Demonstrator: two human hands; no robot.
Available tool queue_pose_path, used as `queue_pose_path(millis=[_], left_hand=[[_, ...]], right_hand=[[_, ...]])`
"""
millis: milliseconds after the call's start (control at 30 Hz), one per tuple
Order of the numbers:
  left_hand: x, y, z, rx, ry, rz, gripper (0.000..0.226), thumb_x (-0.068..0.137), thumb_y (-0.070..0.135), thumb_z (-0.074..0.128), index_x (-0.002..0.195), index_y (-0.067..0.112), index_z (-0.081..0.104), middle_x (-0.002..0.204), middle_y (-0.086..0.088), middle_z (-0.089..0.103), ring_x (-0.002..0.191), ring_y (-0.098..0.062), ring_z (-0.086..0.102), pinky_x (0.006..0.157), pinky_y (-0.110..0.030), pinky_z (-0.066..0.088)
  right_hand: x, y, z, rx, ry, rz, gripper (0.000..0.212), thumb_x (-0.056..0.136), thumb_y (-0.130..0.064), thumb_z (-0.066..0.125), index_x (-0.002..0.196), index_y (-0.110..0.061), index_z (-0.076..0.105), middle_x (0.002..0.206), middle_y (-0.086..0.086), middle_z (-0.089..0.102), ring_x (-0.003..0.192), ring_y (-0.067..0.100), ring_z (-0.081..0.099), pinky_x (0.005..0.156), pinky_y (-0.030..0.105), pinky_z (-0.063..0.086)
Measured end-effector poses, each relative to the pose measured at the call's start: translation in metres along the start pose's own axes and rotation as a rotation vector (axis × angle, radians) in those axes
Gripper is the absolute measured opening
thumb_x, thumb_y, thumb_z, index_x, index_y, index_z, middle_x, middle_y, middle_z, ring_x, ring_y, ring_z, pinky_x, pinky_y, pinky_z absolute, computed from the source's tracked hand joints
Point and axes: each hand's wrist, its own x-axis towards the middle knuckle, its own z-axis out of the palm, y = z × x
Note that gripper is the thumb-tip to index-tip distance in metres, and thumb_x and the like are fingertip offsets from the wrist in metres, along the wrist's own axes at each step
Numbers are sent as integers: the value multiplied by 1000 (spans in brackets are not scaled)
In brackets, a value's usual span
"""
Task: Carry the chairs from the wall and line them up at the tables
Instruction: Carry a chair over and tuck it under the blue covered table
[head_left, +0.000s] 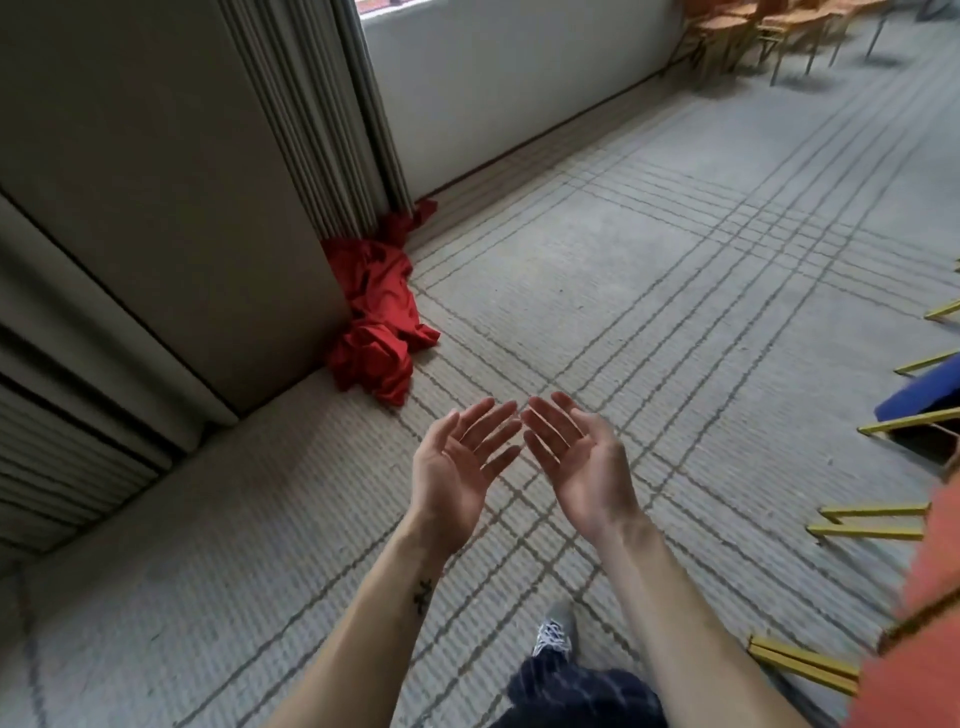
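red cloth by pillar, chairs far off

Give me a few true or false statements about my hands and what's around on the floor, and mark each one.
1. The left hand and right hand are both empty, palms up. True.
2. The red cloth is draped over a chair. False: it lies crumpled on the carpet at the foot of the wall panel.
3. Wooden chairs stand by the far wall. True.
4. The right hand grips a yellow leg. False: the yellow legs at the right edge are untouched.
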Motion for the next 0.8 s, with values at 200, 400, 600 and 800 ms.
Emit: queue_pose_path(millis=[200, 400, 600, 800], left_hand=[[129, 31, 72, 26, -10, 13, 47, 105, 35, 31, 128, 6, 60, 131, -16, 68, 125, -31, 61, 105, -44, 44], [248, 44, 115, 33, -16, -36, 47, 105, 36, 31, 129, 7, 60, 131, -15, 68, 128, -32, 60, 108, -45, 43], [411, 69, 153, 47, -77, -69, 49, 106, 36, 30, 133, 6, 58, 133, -14, 67, 128, -31, 61, 109, -47, 42], [569, 118, 221, 41, -163, -133, 48, 105, 35, 30, 131, 6, 60, 133, -15, 67, 128, -31, 61, 112, -48, 40]], right_hand=[[123, -88, 18, -13, 15, -12, 38, 106, -21, 41, 137, -4, 54, 126, 18, 70, 115, 28, 68, 100, 38, 50], [233, -147, 19, -21, 47, -13, 38, 106, -24, 42, 136, -4, 54, 127, 17, 69, 120, 29, 66, 103, 40, 48], [380, -204, 28, -71, 95, -61, 37, 105, -25, 42, 134, -6, 56, 128, 15, 69, 121, 28, 66, 101, 39, 48], [517, -283, 68, -53, 157, -143, 37, 104, -24, 43, 133, -6, 57, 127, 16, 70, 120, 28, 67, 102, 40, 47]])
